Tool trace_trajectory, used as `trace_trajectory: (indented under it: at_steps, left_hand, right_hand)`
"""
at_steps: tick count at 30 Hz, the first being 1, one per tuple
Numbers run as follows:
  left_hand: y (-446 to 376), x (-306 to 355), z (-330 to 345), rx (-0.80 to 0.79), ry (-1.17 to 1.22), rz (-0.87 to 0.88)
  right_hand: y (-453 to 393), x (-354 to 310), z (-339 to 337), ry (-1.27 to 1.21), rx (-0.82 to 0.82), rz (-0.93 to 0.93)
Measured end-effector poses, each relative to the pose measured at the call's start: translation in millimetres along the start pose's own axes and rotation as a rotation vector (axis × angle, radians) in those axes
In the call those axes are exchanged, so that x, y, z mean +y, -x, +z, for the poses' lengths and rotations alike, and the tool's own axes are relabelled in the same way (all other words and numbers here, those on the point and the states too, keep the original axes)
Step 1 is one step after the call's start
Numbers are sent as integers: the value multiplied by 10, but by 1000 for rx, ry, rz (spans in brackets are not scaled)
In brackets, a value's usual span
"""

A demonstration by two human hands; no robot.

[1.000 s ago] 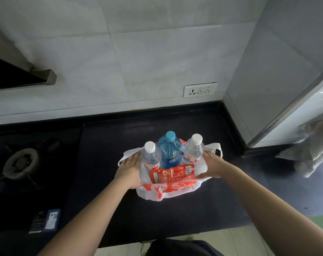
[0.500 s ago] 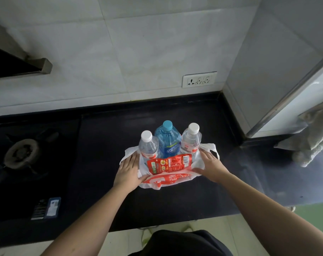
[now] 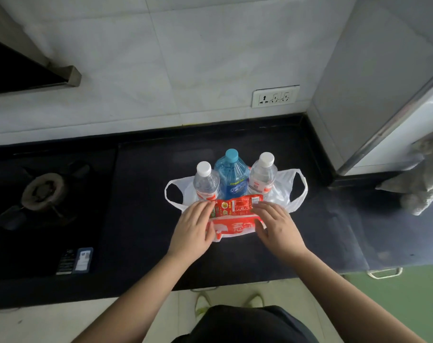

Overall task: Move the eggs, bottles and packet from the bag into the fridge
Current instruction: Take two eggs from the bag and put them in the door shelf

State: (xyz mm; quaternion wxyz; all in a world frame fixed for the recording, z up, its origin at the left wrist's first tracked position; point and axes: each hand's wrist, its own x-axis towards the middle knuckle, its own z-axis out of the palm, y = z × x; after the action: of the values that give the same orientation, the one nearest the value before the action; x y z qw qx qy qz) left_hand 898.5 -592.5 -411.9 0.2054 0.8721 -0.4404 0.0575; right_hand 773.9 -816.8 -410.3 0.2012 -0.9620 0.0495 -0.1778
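A white plastic bag (image 3: 284,186) with red print lies opened flat on the black counter, its handles spread to both sides. Three bottles stand in it: a clear one with a white cap (image 3: 206,184) on the left, a blue one with a blue cap (image 3: 232,177) in the middle, a clear one with a white cap (image 3: 263,175) on the right. A red packet (image 3: 237,206) stands in front of them. My left hand (image 3: 192,230) touches the packet's left end and my right hand (image 3: 276,227) its right end, with relaxed fingers over the bag's front. No eggs are visible.
A gas burner (image 3: 41,191) sits on the hob at the left, with a small blue box (image 3: 83,259) near the counter's front edge. The fridge's grey side (image 3: 373,78) rises at the right, a grey cloth (image 3: 423,184) hanging beside it. A wall socket (image 3: 274,96) is behind.
Both hands let go of the bag's sides and moved inward to the front of the bag, at the packet's ends. The bag's handles fell outward and flat.
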Motion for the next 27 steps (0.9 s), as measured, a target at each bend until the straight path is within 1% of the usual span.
trace_trajectory:
  at_steps: [2,5,7,10,13,17,19,22,25,27]
  left_hand:
    - [-112,93,10,-46,3,42]
    - [-203,171,68,-115,-29,87]
    - [-218,182,99,-138,-44,93]
    - [-202,173,107,-153,-77,113]
    - [-150,212,78,-125,-124,221]
    - [-56,221,86,-40,-120,294]
    - [-16,178,123,-39,-67,305]
    - [68,147,164,-174,10,292]
    - [159,139,197,-336,9,225]
    - [174,151,204,-411,-16,185]
  right_hand:
    - [-183,-121,51,7,-50,-23]
    - [-310,-222,147,120,-164,-5]
    - [-302,-244,175,198,-198,13]
    - [-239,-233,180,219,-133,-24]
    - [-122,-226,147,198,-85,-71]
    - [95,-177,111,131,-98,-59]
    - [181,-137,105,115,-132,-62]
    - [289,-91,103,119,-225,-57]
    - [364,-41,165,135,-351,-24]
    - [364,-51,185,138,-414,-14]
